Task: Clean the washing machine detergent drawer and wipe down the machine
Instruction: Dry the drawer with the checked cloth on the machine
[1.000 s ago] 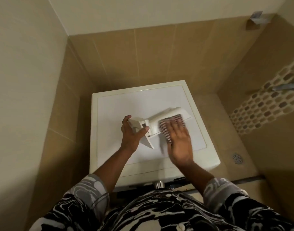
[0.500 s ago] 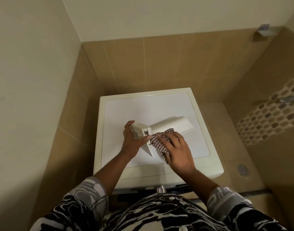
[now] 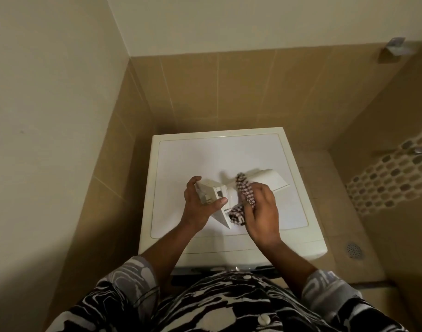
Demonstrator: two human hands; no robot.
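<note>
The white detergent drawer (image 3: pixel 269 182) lies on top of the white washing machine (image 3: pixel 219 154), its long body pointing to the right. My left hand (image 3: pixel 196 206) grips the drawer's left end, thumb across its front face. My right hand (image 3: pixel 262 212) holds a red-and-white checked cloth (image 3: pixel 244 191) bunched against the middle of the drawer. Part of the cloth hangs below the drawer near its front panel. My right hand hides the drawer's middle.
The machine stands in a corner between a plain left wall and a tan tiled back wall (image 3: pixel 229 92). A mosaic tile strip (image 3: pixel 394 173) runs along the right wall. A floor drain (image 3: pixel 353 250) sits to the right of the machine.
My right hand has drawn the cloth from the drawer's right part toward its middle and left, and the cloth is now bunched up. My left hand keeps its grip.
</note>
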